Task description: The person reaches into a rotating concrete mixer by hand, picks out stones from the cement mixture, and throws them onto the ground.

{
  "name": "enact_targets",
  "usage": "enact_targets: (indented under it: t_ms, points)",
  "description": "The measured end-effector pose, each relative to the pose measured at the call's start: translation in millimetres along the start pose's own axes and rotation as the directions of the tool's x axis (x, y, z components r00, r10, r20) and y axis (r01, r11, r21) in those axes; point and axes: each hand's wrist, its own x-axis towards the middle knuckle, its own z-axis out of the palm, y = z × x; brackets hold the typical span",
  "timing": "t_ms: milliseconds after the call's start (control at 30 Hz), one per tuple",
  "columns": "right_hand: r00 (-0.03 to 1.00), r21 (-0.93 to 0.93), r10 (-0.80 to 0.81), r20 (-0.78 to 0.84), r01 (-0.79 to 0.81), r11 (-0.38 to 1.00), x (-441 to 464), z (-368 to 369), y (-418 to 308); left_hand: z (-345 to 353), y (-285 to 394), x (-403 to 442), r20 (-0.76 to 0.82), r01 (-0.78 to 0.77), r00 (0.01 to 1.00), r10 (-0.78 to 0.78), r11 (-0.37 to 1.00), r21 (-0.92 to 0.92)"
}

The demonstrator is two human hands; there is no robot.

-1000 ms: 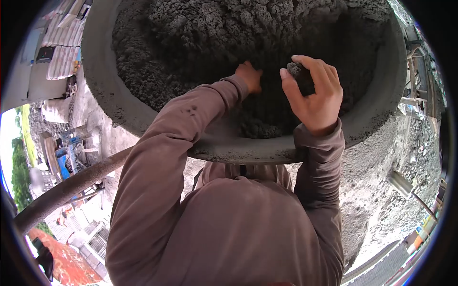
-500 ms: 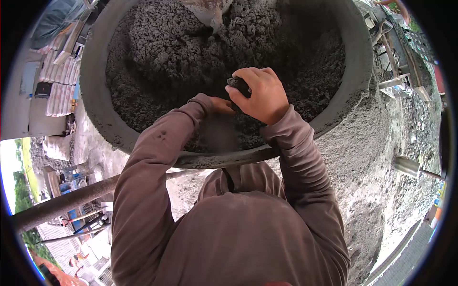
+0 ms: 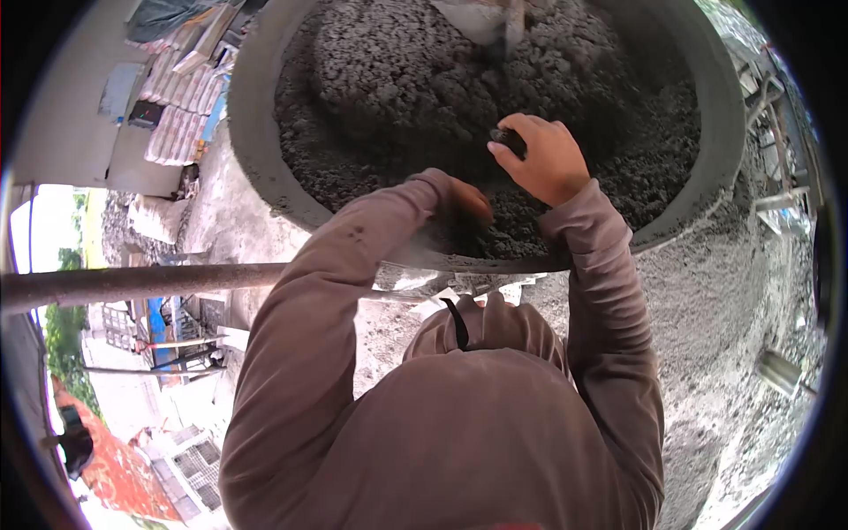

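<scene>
A wide round metal pan (image 3: 265, 150) holds dark, crumbly grey mix (image 3: 380, 66). My right hand (image 3: 546, 159) is above the mix near the pan's front side, with a small dark lump (image 3: 510, 141) pinched between thumb and fingers. To its left, my left hand (image 3: 470, 201) reaches down at the mix with its fingers bent; its fingertips and anything in them are hard to make out. At the top of the pan, a pale, mix-coated metal piece (image 3: 477, 19) stands in the heap.
A thick pipe (image 3: 150, 284) runs from the left edge toward the pan. Stacked bags (image 3: 177, 110) lie at the upper left. On the right, a metal tool (image 3: 781, 374) rests on gravelly ground (image 3: 698, 327), with wooden pieces farther up.
The view has shifted and turned. My right hand has come closer to my left hand, still pinching a lump. The coated metal piece has come into view at the top of the pan.
</scene>
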Motion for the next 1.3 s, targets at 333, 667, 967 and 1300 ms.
enact_targets:
  t_ms: [333,667,967,1300]
  points:
    - [0.829,-0.119,0.188,0.526,-0.147,0.982,-14,1,7,7,62,-53,-0.17,0.245,0.958,-0.233,0.968,0.052]
    - [0.495,-0.157,0.127,0.859,0.018,0.988,-19,14,-22,47,88,-201,-0.508,-0.002,0.841,-0.186,0.938,-0.346]
    - [0.014,-0.09,0.097,0.995,0.531,0.843,-3,67,-26,60,93,-218,-0.729,0.054,0.65,-0.215,0.97,-0.237]
    - [0.104,0.072,-0.104,0.989,0.269,0.96,-49,112,21,67,59,-228,-0.837,-0.161,0.535,0.114,0.986,0.032]
